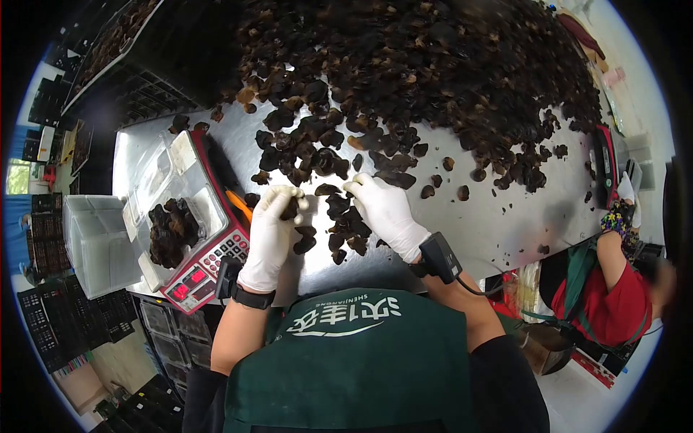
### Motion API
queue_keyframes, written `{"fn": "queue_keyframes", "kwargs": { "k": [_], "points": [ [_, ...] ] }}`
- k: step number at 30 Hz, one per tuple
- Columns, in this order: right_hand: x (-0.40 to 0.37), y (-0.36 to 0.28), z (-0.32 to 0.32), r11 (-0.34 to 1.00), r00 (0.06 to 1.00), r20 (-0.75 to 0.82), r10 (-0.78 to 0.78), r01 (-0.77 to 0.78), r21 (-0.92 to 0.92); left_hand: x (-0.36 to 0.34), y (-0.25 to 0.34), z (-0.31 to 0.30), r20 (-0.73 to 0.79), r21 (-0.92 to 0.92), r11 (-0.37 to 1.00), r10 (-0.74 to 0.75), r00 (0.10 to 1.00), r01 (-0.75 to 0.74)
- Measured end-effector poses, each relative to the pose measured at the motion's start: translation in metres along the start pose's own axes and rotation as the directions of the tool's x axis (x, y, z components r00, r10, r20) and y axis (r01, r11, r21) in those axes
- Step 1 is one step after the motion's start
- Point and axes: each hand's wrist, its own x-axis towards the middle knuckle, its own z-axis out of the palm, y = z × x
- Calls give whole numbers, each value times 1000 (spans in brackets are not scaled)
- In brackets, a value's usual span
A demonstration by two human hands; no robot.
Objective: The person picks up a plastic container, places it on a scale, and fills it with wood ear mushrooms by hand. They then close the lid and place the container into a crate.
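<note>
My left hand point(271, 224), in a white glove, is closed around a dark fungus piece point(290, 209) that shows beside its fingers. To its right my gloved right hand point(384, 209) has its fingertips drawn together at the edge of a small group of dark pieces point(348, 227); whatever they pinch is too small to make out. Loose dark pieces point(303, 148) lie just beyond both hands on the metal table point(440, 209). At the left, a clear plastic box point(148, 224) holding dark pieces rests on a red and white scale point(216, 254).
A large heap of dark fungus point(447, 65) covers the far side. Stacked clear boxes point(105, 242) stand left of the scale, with a black crate point(162, 86) beyond. An orange-handled tool point(238, 204) lies by the scale. Another person point(613, 303) is at the right, near a second scale point(606, 162).
</note>
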Motion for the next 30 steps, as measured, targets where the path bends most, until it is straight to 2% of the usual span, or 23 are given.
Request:
{"fn": "queue_keyframes", "kwargs": {
  "k": [1, 2, 3, 4, 5, 7, 8, 9, 10, 11, 12, 15, 16, 18, 19, 20, 21, 22, 23, 25, 26, 30],
  "points": [
    [1, 2, 3, 999, 1000, -21, -3, 4, 37, 1, -2, -2, 35, 246, 962, 110, 993, -115],
    [2, 4, 4, 997, 999, -43, -5, 8, 74, 2, -3, 1, 95, 472, 852, 205, 974, -226],
    [3, 5, 4, 994, 998, -65, -4, 11, 111, 1, -5, 7, 176, 661, 678, 278, 944, -323],
    [3, 5, 2, 984, 998, -47, 38, -29, 177, -2, -9, 18, 250, 742, 532, 343, 905, -407],
    [3, 4, -3, 965, 995, -63, 75, -56, 258, -1, -9, 21, 392, 787, 394, 275, 878, -475],
    [3, 4, -17, 905, 985, -82, 149, -103, 414, -2, -15, 33, 578, 792, 55, 252, 777, -607],
    [3, 5, -24, 832, 976, -105, 191, -104, 545, 3, -22, 31, 589, 808, -89, 154, 793, -583],
    [2, 10, -22, 774, 968, -152, 199, -60, 630, 8, -29, 29, 564, 826, -82, 134, 815, -558],
    [-2, 16, -29, 575, 952, 48, 301, -221, 788, 14, -35, 26, 539, 842, -76, 114, 835, -534],
    [-6, 18, -41, 329, 900, 260, 349, -378, 866, 18, -40, 23, 516, 857, -72, 91, 852, -511],
    [-11, 20, -49, 136, 880, 329, 343, -394, 909, 20, -42, 21, 539, 838, -8, 170, 825, -546],
    [-34, 35, -50, -237, 902, 383, 198, -336, 912, 15, -37, 19, 440, 825, 239, 298, 847, -512],
    [-39, 36, -49, -246, 908, 370, 195, -320, 915, 10, -33, 21, 286, 774, 514, 237, 929, -369],
    [-48, 35, -45, -265, 920, 346, 184, -293, 919, -4, -10, 26, 191, 616, 774, 35, 981, -148],
    [-50, 32, -43, -228, 920, 343, 189, -299, 927, 1, -13, 13, 227, 250, 965, -140, 964, 81],
    [-50, 28, -40, -189, 921, 339, 191, -305, 933, -4, -9, 14, 341, 51, 992, -124, 932, 113],
    [-48, 24, -39, -149, 923, 334, 190, -309, 939, -10, -4, 11, 389, -65, 975, -171, 905, 212],
    [-46, 19, -43, -118, 913, 380, 147, -366, 923, -14, -3, 9, 433, -135, 961, -163, 887, 243],
    [-40, 8, -44, -34, 929, 347, 128, -345, 938, -18, -3, 9, 476, -203, 940, -151, 867, 275],
    [-29, -9, -45, 145, 931, 340, 136, -358, 922, -25, -3, 8, 489, -254, 930, -114, 865, 266],
    [-22, -20, -55, 143, 904, 403, 145, -422, 895, -28, -2, 7, 500, -277, 918, -113, 858, 283],
    [-3, -55, -74, 373, 928, 364, 81, -367, 852, -36, -3, 1, 506, -370, 883, -69, 860, 289]
  ]
}}
